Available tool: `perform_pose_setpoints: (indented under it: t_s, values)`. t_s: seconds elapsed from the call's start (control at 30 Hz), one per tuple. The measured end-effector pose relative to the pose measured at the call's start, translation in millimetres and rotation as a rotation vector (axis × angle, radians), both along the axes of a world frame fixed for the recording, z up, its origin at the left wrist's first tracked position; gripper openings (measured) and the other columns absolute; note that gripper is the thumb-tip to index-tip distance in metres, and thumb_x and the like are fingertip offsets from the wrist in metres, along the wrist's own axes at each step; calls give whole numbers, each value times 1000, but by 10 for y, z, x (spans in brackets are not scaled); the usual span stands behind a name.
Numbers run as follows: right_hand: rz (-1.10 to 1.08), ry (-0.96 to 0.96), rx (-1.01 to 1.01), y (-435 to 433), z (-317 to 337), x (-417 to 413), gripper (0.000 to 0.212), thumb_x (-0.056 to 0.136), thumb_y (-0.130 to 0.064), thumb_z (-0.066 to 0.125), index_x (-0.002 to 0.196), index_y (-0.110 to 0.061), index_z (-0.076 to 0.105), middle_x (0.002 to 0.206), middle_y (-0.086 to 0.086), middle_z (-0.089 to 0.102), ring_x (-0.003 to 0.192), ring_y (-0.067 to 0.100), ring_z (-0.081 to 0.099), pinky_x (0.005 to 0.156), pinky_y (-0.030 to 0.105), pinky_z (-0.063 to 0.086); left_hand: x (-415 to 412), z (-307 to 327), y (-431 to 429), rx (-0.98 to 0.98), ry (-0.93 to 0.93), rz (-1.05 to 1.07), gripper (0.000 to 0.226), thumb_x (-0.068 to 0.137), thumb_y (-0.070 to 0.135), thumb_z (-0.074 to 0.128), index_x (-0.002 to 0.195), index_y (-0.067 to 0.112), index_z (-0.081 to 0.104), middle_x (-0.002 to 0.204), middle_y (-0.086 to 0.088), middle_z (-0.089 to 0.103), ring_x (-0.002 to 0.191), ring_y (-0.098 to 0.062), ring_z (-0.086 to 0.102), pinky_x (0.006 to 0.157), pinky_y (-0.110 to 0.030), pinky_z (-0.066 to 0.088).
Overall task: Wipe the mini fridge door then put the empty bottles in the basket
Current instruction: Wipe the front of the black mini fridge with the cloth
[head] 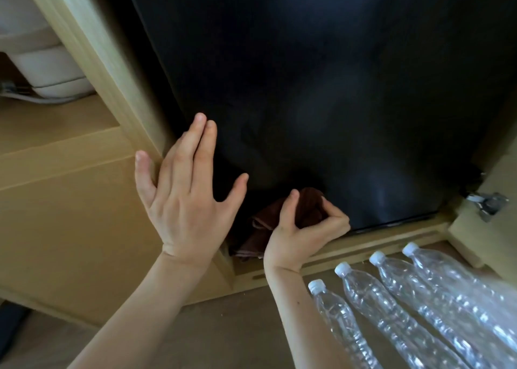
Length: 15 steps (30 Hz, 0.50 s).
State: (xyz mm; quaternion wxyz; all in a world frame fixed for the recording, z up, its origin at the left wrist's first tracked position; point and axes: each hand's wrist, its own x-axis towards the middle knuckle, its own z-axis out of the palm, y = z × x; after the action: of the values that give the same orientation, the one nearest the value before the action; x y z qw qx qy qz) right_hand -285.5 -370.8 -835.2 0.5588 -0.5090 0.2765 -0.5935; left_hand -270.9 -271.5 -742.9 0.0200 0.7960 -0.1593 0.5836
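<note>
Black fridge door (321, 89) in wood cabinet (92, 58): left hand (181, 198) spread flat, right hand (302, 237) pinching cloth (279, 215).

Black fridge door (321, 89) shut, apparently; four clear white-capped bottles (391, 312) lie side by side below.

four clear empty bottles (397, 307) with white caps, one brown cloth (279, 217), one black mini fridge door (321, 89), two bare hands, left hand (184, 201) and right hand (302, 234), one metal hinge (488, 202)
</note>
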Motion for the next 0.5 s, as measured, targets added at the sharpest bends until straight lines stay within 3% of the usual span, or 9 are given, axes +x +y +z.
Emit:
perform_pose_setpoints:
  t_s: [0.1,0.17,0.23,0.3,0.4,0.5]
  values:
    - [11,-1,70,25,25,9,41,83,-26,74,105,3,54,107,18,46,98,17,51,87,11,45,-13,1,2,-1,10,-14,65,90,50,64,142,14,51,147,1,50,120,-15,59,121,-35,2]
    - [6,-2,68,16,16,-4,41,83,-25,74,104,3,54,107,19,46,97,13,50,86,8,43,-23,13,2,0,20,-18,64,91,50,64,142,14,51,148,1,50,121,-15,59,121,-35,1]
    - [5,14,73,43,-69,-20,40,83,-27,73,105,0,53,107,17,46,97,5,49,86,11,45,-32,19,6,6,29,-17,64,91,49,65,143,14,51,148,1,50,121,-16,60,121,-36,2]
    - [3,33,220,101,-195,-37,38,87,-25,72,108,-3,50,111,11,44,94,-3,48,84,20,49,-40,24,1,17,32,-6,64,91,48,65,143,13,50,148,-1,50,122,-17,60,122,-37,2]
    - [18,110,450,193,-187,-76,36,90,-26,69,110,-12,43,115,5,36,95,11,47,86,30,50,-59,16,-19,27,53,-13,65,92,45,64,144,11,47,150,-3,48,124,-19,58,122,-38,0]
    - [97,68,347,328,45,-53,32,89,-27,70,104,-21,42,113,3,38,94,4,49,82,13,48,-67,9,-1,32,58,-37,65,92,44,65,145,10,46,150,-4,48,125,-19,58,123,-38,0]
